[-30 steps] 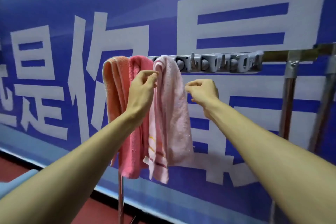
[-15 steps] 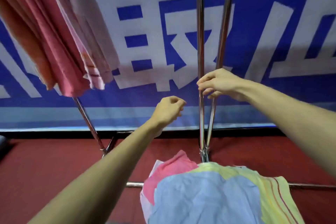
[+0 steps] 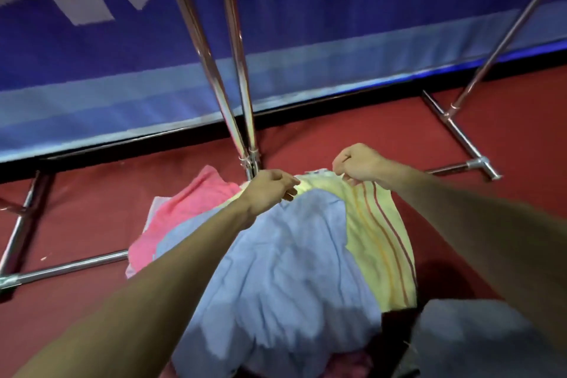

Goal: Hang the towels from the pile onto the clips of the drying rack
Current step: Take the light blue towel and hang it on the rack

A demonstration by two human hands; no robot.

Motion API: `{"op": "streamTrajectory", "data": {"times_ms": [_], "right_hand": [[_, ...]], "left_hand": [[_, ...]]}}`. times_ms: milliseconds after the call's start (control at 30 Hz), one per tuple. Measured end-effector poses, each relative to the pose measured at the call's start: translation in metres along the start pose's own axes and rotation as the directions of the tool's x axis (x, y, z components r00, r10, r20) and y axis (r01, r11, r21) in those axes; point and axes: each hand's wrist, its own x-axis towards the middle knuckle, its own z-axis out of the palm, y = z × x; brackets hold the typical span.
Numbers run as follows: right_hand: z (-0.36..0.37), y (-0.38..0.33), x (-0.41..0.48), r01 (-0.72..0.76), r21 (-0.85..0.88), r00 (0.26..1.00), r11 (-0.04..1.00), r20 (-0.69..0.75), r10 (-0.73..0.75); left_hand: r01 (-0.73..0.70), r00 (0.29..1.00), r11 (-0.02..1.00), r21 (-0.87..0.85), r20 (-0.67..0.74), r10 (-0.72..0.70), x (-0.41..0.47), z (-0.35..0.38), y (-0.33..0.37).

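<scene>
The pile of towels lies on the red floor (image 3: pixel 337 123) at the foot of the rack (image 3: pixel 236 77), whose 2 middle poles run out of the top of the frame, so its upper part is cut off. A blue towel (image 3: pixel 282 270) lies on top, and its near end is lost in shadow. A pink towel (image 3: pixel 190 209) shows only at the left, and a yellow towel (image 3: pixel 377 233) with red stripes at the right.

The right hand (image 3: pixel 359 166) is fisted and pinches the yellow towel's far edge. The left hand (image 3: pixel 270 190) has curled fingers at the same edge, but blur and the back of the hand hide whether they grip. A grey shape (image 3: pixel 475 337) at the bottom right is too blurred to name. A blue banner (image 3: pixel 306 40) stands behind.
</scene>
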Motion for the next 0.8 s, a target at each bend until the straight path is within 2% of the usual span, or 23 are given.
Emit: {"op": "streamTrajectory", "data": {"times_ms": [133,200,267,400,467,533,633,700,800], "right_hand": [[0.029,0.059,0.036,-0.089,-0.101,0.996,0.991,-0.013,0.088],[0.053,0.090,0.053,-0.085,-0.143,0.995,0.986,-0.065,0.076],[0.075,0.109,0.063,-0.085,-0.216,0.996,0.973,-0.044,0.077],[0.099,0.119,0.077,-0.092,-0.202,0.992,0.975,-0.106,0.071],[0.099,0.112,0.076,-0.088,-0.212,0.980,0.973,-0.191,0.047],[0.092,0.096,0.071,-0.038,-0.226,0.977,0.973,-0.215,-0.012],[0.071,0.047,0.047,0.188,-0.161,0.981,0.969,-0.011,-0.192],[0.058,0.010,0.024,0.298,-0.048,0.949,0.953,0.128,-0.289],[0.051,-0.041,-0.009,0.386,-0.025,0.914,0.922,0.148,-0.378]], "left_hand": [[0.040,0.998,0.999,-0.026,0.040,-0.039,0.035,0.034,-0.031],[0.046,0.996,0.998,-0.041,0.083,-0.043,0.043,0.042,-0.043],[0.031,0.996,0.996,-0.080,0.088,-0.024,0.051,0.039,-0.047],[0.017,1.000,0.986,-0.165,-0.001,-0.018,0.059,0.016,-0.051],[0.021,1.000,0.990,-0.141,0.004,-0.020,0.053,0.006,-0.053],[0.011,1.000,0.994,-0.110,0.008,-0.010,0.042,-0.004,-0.051],[-0.031,1.000,0.996,-0.084,-0.008,0.030,0.021,-0.022,-0.041],[-0.072,0.997,0.996,-0.050,-0.001,0.072,0.003,-0.034,-0.029],[-0.152,0.988,0.988,0.012,0.001,0.152,-0.030,-0.054,-0.008]]}}
